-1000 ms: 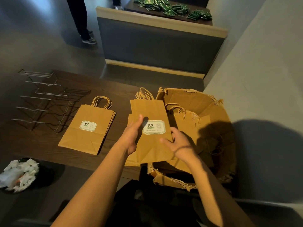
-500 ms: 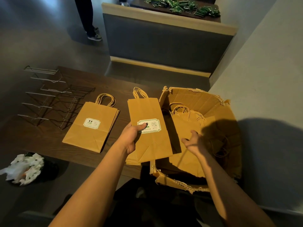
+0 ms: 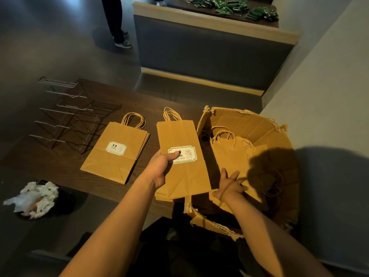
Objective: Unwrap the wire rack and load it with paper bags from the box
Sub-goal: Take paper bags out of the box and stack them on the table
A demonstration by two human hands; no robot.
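Observation:
My left hand point(image 3: 160, 168) grips a stack of flat brown paper bags point(image 3: 179, 136) by its left edge, thumb on the white label, above the dark table's near edge. My right hand point(image 3: 230, 183) reaches into the torn cardboard box point(image 3: 249, 124) on the right, with its fingers spread on the bags point(image 3: 231, 156) lying inside. Another stack of labelled bags point(image 3: 115, 154) lies flat on the table. The bare wire rack point(image 3: 73, 118) lies on the table's left part.
A dark bin with crumpled white wrapping point(image 3: 34, 198) stands on the floor at the left. Beyond the table point(image 3: 159, 100) is a grey bench back point(image 3: 209, 50), with green packets point(image 3: 229, 7) on a further table. A person's legs point(image 3: 115, 21) stand at the far left. A wall runs along the right.
My right hand has let go of the held stack and moved right and down into the box onto the bags there. My left hand keeps its hold on the stack.

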